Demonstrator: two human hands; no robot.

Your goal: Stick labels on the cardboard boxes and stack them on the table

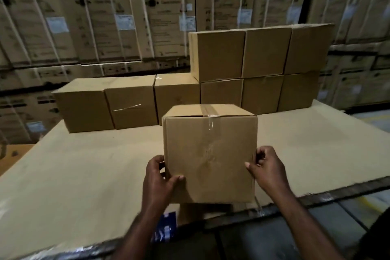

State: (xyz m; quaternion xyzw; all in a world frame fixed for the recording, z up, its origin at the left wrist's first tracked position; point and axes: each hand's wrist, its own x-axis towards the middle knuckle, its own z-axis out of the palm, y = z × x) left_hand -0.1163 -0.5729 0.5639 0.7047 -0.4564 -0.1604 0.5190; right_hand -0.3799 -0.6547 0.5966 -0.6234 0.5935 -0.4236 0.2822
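Head: cardboard box [210, 154] upright, tape [207, 110] fore-aft.

Held box [210, 154] at table's [84, 164] near edge, stacked boxes [242, 78] along far edge, washing-machine cartons [126, 17] behind

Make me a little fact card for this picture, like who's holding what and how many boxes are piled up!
held box: tape on top, no label on the sides in view
left hand: grips its left edge
right hand: grips its right edge
table: brown sheet on top
bottom row: six boxes side by side
top row: three boxes, on the right end of the bottom row
behind: big washing machine cartons
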